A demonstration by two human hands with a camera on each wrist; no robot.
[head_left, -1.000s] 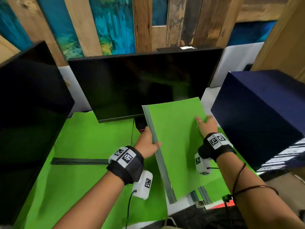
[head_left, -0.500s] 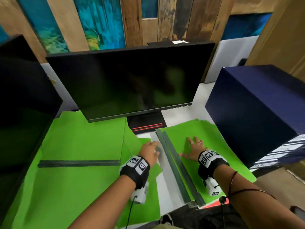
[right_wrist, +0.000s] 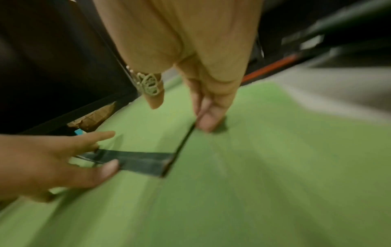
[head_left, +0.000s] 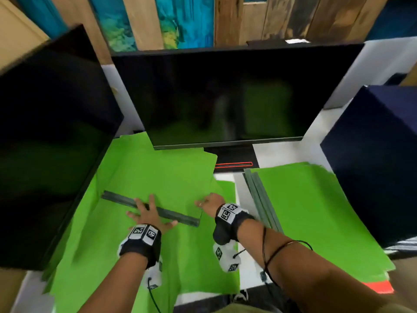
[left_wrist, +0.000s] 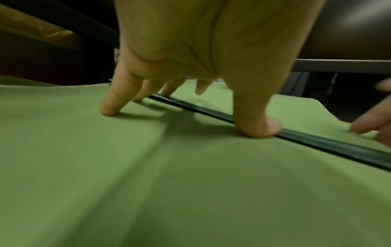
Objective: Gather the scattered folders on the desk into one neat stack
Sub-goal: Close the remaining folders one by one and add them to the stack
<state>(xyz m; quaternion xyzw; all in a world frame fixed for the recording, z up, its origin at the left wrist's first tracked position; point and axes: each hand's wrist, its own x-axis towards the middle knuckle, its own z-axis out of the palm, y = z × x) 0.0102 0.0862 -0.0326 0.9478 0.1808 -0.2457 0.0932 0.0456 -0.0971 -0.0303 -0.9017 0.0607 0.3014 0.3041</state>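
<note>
Low in the frame, the left hand (head_left: 147,213) presses spread, straight fingers on a green folder (head_left: 158,177) across its dark spine (head_left: 126,199). The right hand (head_left: 208,203) pinches that folder's right edge. Farther right, stacked folders (head_left: 316,211) lie on the bench (head_left: 242,193).

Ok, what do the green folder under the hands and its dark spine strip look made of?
Green folder: likely thin matte card or paper; it ripples and curls at the edges without glare. Spine strip: dark grey, stiffer, probably plastic or cloth tape; a faint sheen shows in the left wrist view.
</note>
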